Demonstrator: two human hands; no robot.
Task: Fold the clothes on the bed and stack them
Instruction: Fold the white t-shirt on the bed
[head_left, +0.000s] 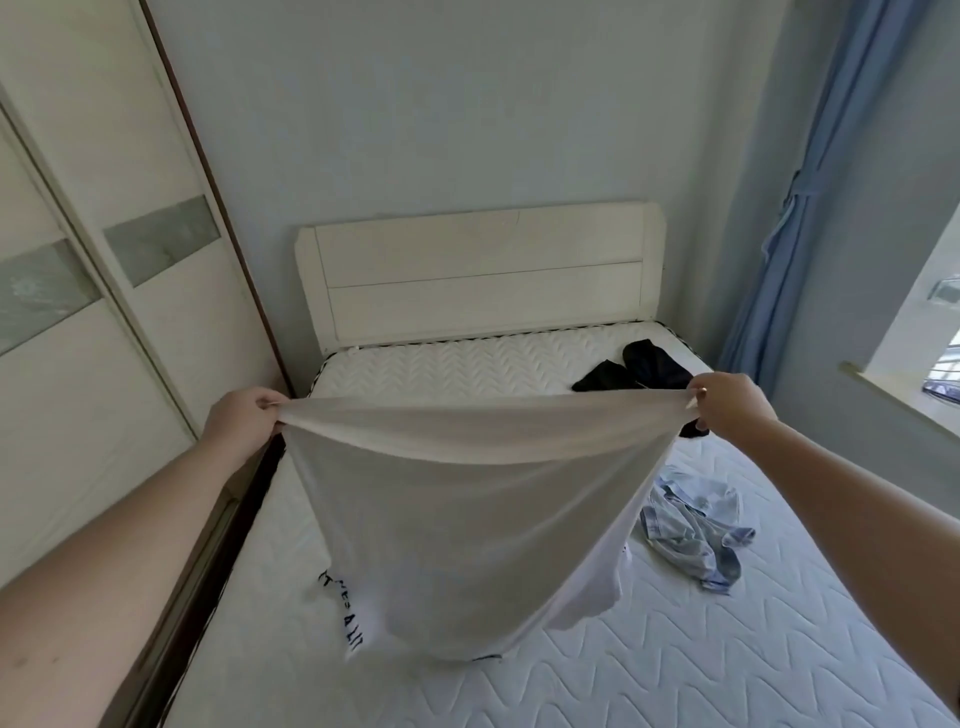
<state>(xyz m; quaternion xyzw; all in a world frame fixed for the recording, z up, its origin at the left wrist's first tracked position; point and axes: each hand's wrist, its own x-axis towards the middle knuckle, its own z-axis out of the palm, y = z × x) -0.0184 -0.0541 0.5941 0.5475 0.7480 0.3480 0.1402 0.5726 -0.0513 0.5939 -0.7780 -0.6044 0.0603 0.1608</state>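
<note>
Above the white quilted mattress (649, 670) we hold up a white cotton T-shirt with black lettering (457, 525), stretched between both hands. Our left hand (244, 415) pinches one end of the upper edge, fingers curled tight on the cloth; our right hand (732, 405) grips the other end the same way, thumb and fingers closed over the fabric. The edge sags slightly between them, and the shirt hangs down in a taper, its lower end close to the mattress; we cannot tell whether it touches. The hanging cloth hides the middle of the bed from us. To the right of it lies a crumpled light blue denim garment (691, 530), and farther back, near the cream wooden headboard (478, 270), a dark black garment (639, 371) sits partly behind our right hand. A white sliding wardrobe (78, 291) stands at the left, a blue curtain (810, 218) at the right.
</note>
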